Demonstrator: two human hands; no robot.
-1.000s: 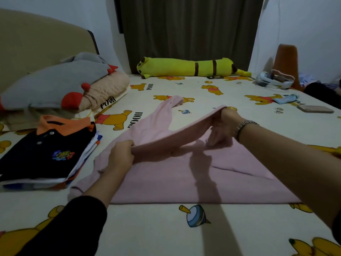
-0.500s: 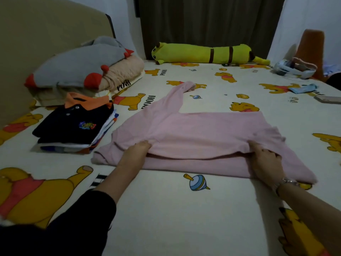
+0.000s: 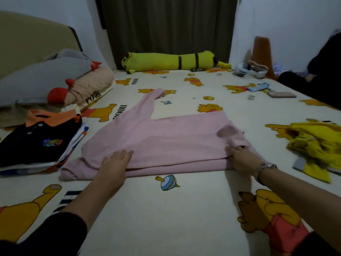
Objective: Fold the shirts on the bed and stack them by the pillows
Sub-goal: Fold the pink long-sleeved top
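Observation:
A pink long-sleeved shirt (image 3: 166, 143) lies folded over itself across the bed (image 3: 166, 218), one sleeve stretching toward the far side. My left hand (image 3: 115, 163) rests flat on its near left part, fingers straight. My right hand (image 3: 241, 159) is at the shirt's right end with its fingers tucked into the fold there. A stack of folded shirts (image 3: 38, 141), a black one with an orange collar on top, sits at the left, just in front of the pillows (image 3: 53, 84).
A crumpled yellow garment (image 3: 317, 145) lies at the right. A long yellow plush toy (image 3: 171, 60) stretches along the far edge by the dark curtain. A phone (image 3: 281, 94), a blue item and other clutter sit at the far right.
The lifted pink edge has been brought down toward me and laid flat. My left hand has gone from gripping the fabric to lying flat on it; my right stays at the right end.

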